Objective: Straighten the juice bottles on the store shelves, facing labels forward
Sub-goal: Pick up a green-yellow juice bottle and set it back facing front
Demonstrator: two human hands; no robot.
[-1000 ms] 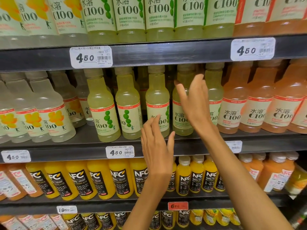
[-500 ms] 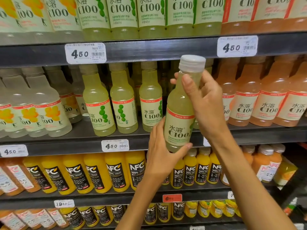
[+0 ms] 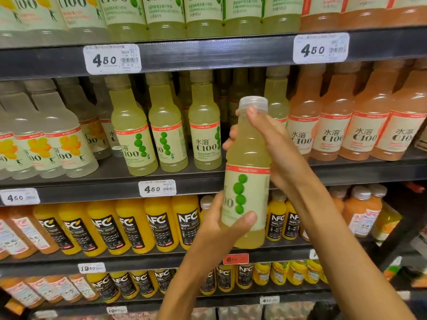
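I hold the pale green juice bottle (image 3: 246, 158) upright, cap up, out in front of the middle shelf (image 3: 346, 173); its label shows green dots toward me, the lettering turned off to the left. My left hand (image 3: 221, 229) wraps its base and my right hand (image 3: 277, 153) grips its neck, both sets of fingers curled. An open gap lies in the green row behind it.

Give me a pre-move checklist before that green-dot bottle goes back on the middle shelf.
1. Grip: left hand holds the base and right hand the neck of the held bottle: ok.
2. Cap on: ok.
3. Label facing forward: green dots show, name turned aside: not ok.
4. Gap on the middle shelf right of the C100 bottle: ok.
5. Bottle upright: slightly tilted: not ok.
6. Bottles deeper in the gap: cannot tell.
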